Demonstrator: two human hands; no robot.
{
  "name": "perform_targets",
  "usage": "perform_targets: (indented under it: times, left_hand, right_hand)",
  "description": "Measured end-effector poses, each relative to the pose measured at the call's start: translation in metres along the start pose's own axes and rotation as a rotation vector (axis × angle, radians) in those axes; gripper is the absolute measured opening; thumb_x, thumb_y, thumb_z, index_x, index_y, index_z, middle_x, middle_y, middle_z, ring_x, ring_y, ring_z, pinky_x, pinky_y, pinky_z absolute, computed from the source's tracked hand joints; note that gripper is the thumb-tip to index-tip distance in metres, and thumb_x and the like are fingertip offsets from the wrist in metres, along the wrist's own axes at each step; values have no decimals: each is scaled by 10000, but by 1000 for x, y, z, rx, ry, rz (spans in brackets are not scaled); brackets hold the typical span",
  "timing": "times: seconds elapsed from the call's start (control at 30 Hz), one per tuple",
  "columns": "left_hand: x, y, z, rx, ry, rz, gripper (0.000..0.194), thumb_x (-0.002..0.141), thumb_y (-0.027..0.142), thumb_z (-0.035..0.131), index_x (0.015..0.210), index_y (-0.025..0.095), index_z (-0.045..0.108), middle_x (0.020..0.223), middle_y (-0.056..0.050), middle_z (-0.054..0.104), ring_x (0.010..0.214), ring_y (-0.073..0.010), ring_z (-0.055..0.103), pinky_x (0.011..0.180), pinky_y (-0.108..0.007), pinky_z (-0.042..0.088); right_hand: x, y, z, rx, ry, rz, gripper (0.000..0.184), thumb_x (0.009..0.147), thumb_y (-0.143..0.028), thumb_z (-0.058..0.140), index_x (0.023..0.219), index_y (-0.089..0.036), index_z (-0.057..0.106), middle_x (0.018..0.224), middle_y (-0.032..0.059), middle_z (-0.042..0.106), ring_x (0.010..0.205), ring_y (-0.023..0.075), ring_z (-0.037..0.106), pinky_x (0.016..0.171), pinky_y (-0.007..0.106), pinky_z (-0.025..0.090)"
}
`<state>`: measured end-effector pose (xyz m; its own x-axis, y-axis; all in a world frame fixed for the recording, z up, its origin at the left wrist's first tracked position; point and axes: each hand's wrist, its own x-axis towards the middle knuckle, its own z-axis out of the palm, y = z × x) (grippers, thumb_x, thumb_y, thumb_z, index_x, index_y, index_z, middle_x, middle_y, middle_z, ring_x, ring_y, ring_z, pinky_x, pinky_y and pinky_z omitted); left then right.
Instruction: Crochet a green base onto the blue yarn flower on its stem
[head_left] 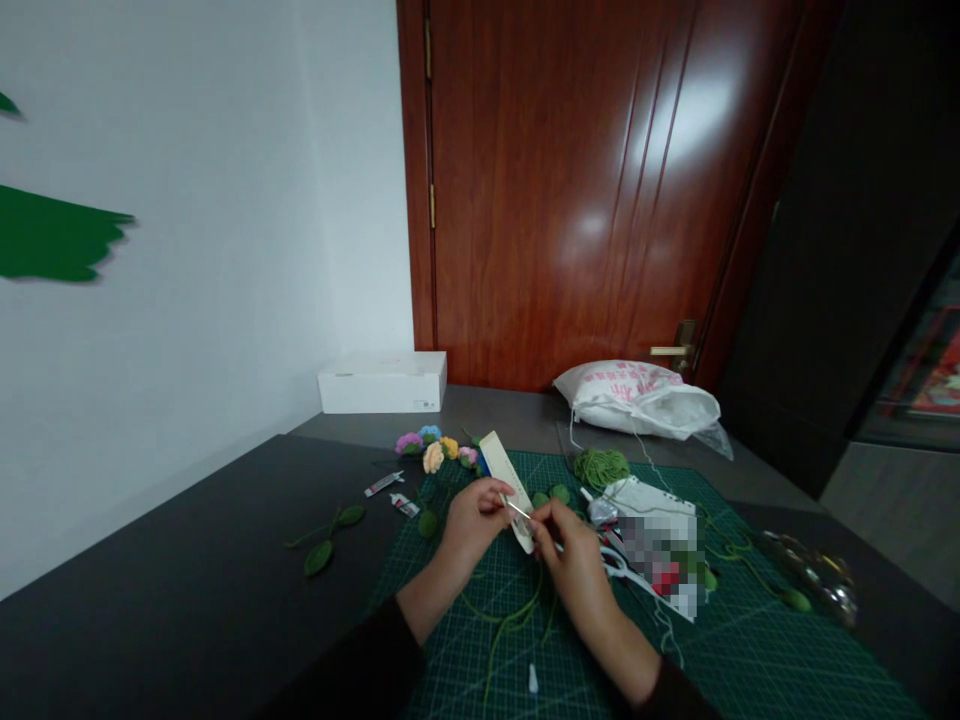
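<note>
Between my two hands runs a thin, pale, shiny rod (519,511), too small to name more exactly. My left hand (480,512) pinches its upper left end with thumb and fingers. At the lower right end, my right hand (568,538) is closed on it in a pinch too. Behind the fingers lies a long cream strip of card (499,460), partly hidden by them. Green yarn strands (513,622) trail over the mat below my hands. Small green crocheted pieces (559,493) lie just beyond my right hand.
A green cutting mat (757,655) covers much of the dark table. Crocheted flowers (433,458), small tubes (405,505) and a leaf stem (318,558) lie left. Green yarn (601,467), scissors (618,566) and a white sheet (660,500) lie right. Behind are a white box (382,385) and sack (622,390).
</note>
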<state>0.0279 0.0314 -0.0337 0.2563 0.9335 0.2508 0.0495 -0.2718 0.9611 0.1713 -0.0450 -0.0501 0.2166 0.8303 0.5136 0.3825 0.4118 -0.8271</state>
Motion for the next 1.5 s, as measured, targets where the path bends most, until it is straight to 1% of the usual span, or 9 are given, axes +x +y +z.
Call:
perform_targets:
  times: [0.17, 0.27, 0.4, 0.5, 0.67, 0.93, 1.2, 1.37, 1.5]
  left_hand:
    - [-3, 2, 0, 153, 79, 53, 129, 671, 87, 692, 772, 166, 686, 774, -33, 681, 736, -173, 638, 720, -287, 526]
    - [-7, 9, -2, 242, 134, 90, 178, 654, 65, 707, 781, 190, 719, 912, -54, 651, 893, -218, 604, 812, -337, 509]
    - [-13, 19, -3, 488, 167, 282, 193, 677, 60, 729, 775, 225, 745, 910, -53, 621, 981, -258, 551, 935, -410, 431]
    - [-14, 24, -4, 558, 80, 429, 180, 746, 41, 676, 782, 211, 724, 874, -45, 653, 932, -237, 569, 899, -377, 426]
    - [-7, 28, -13, 553, -83, 518, 158, 800, 75, 653, 777, 204, 741, 845, -46, 643, 900, -223, 574, 867, -360, 417]
    - [-3, 28, -19, 589, -208, 716, 205, 863, 77, 541, 720, 178, 648, 876, -45, 557, 916, -214, 498, 851, -351, 394]
    - [-7, 19, -15, 566, -285, 621, 214, 841, -11, 422, 787, 185, 489, 895, -49, 535, 883, -206, 497, 784, -335, 401]
    - [-8, 16, -13, 582, -292, 646, 246, 843, -35, 379, 795, 194, 454, 898, -48, 529, 889, -207, 479, 810, -343, 401]
    - [-8, 16, -10, 628, -326, 674, 247, 861, -34, 377, 792, 193, 444, 894, -45, 539, 896, -208, 468, 829, -348, 392]
  right_hand:
    - [-7, 0, 5, -143, 4, -118, 192, 947, -246, 487, 774, -215, 564, 708, 3, 598, 645, 171, 585, 637, 247, 429]
    - [-7, 1, 4, -168, -6, -162, 184, 950, -230, 484, 786, -214, 567, 731, 8, 606, 671, 171, 591, 655, 241, 429]
    - [-7, 1, 3, -169, 13, -151, 178, 950, -224, 479, 799, -211, 573, 723, 5, 601, 652, 165, 581, 641, 236, 420]
    - [-6, 0, 1, -149, 9, -136, 179, 943, -232, 482, 791, -210, 571, 707, -1, 592, 634, 161, 570, 627, 234, 413]
    - [-5, -1, -3, -103, 31, -83, 186, 932, -251, 476, 778, -211, 572, 654, -19, 561, 583, 152, 528, 579, 231, 388]
    - [-2, 1, -8, -8, -1, -70, 194, 925, -297, 492, 776, -203, 573, 656, -19, 549, 585, 149, 511, 567, 237, 373]
    - [0, 3, -11, -8, 7, 40, 216, 952, -369, 505, 840, -192, 557, 690, -16, 538, 599, 157, 523, 564, 247, 377]
    - [-1, -9, -16, -230, -48, 0, 129, 920, -228, 555, 802, -188, 587, 713, 2, 573, 645, 172, 539, 622, 268, 390]
    - [-2, -15, -16, -357, -80, -103, 117, 866, -93, 586, 811, -185, 631, 848, 37, 612, 759, 197, 579, 721, 304, 435]
